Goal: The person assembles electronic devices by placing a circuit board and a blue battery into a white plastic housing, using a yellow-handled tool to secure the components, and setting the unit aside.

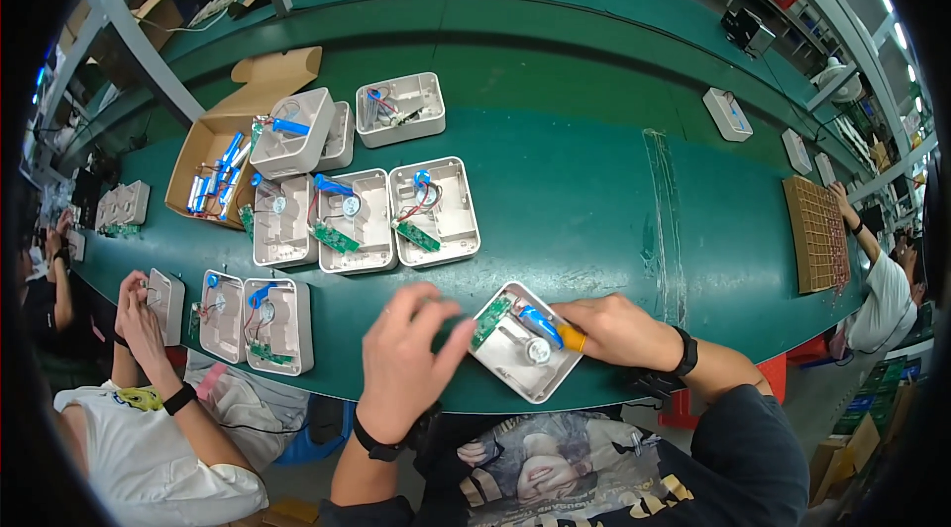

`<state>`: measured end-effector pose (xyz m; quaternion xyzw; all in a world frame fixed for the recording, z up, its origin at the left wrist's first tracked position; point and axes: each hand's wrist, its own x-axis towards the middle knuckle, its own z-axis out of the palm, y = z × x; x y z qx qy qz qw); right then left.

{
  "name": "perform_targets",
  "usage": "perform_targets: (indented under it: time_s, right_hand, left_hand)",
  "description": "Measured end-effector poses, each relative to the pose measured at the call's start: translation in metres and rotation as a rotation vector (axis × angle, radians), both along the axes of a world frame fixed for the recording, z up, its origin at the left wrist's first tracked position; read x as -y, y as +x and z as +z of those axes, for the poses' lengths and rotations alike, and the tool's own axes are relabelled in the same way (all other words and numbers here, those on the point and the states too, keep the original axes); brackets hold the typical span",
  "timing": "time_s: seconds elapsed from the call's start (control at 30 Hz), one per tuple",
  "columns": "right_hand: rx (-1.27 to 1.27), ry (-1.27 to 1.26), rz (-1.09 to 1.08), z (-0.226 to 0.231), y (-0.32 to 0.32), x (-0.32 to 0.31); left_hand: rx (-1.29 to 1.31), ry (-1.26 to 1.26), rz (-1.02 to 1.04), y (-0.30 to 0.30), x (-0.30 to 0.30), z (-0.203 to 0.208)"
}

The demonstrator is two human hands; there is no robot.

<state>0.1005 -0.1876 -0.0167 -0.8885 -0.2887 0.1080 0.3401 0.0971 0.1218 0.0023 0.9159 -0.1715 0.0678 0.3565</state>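
Observation:
A light-grey plastic case (511, 357) lies tilted at the table's near edge, in front of me. Inside it are a green circuit board (490, 322), a blue cylindrical battery (538, 320) and a round silver part (537, 350). My right hand (622, 331) grips the case's right side; a yellow piece (571, 337) shows at its fingertips beside the battery, its kind unclear. Left of the case, my left hand (408, 354) is raised with curled fingers, smeared by motion. A dark patch lies between its thumb and fingers, and I cannot make out whether it is an object.
Several similar cases (436, 212) with boards and batteries stand left of centre. Behind them is a cardboard box (183, 173) of blue batteries. A co-worker's hands (139, 314) hold a case at left. A gridded brown tray (814, 235) sits at right beside another person's arm.

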Motion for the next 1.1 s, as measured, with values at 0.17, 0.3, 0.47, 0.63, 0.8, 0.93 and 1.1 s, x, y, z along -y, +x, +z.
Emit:
perform_targets:
  time_s: [0.17,0.3,0.47,0.63,0.8,0.93,1.1]
  right_hand:
    - [0.035,0.016,-0.166,0.018,0.032,0.035]
    - [0.108,-0.066,-0.37,0.021,0.11,0.077]
    - [0.343,-0.102,-0.554,-0.008,0.229,0.143]
    - [0.46,-0.214,-0.749,-0.055,0.292,0.19]
    - [0.494,-0.264,-0.751,-0.061,0.29,0.189]
    - [0.585,-0.013,-0.5,-0.031,0.227,0.099]
    - [0.371,0.254,0.315,-0.012,0.096,-0.045]
  left_hand:
    - [0.088,0.242,0.058,0.034,0.007,-0.01]
    - [0.023,0.251,0.027,0.022,0.01,-0.022]
    - [0.101,0.255,0.006,-0.002,-0.002,-0.024]
    - [0.071,0.211,0.123,-0.027,-0.014,-0.022]
    - [0.122,0.22,0.213,-0.023,-0.024,-0.025]
    - [0.067,0.118,0.299,-0.015,-0.032,-0.036]
    - [0.011,-0.111,0.305,-0.003,-0.027,-0.048]
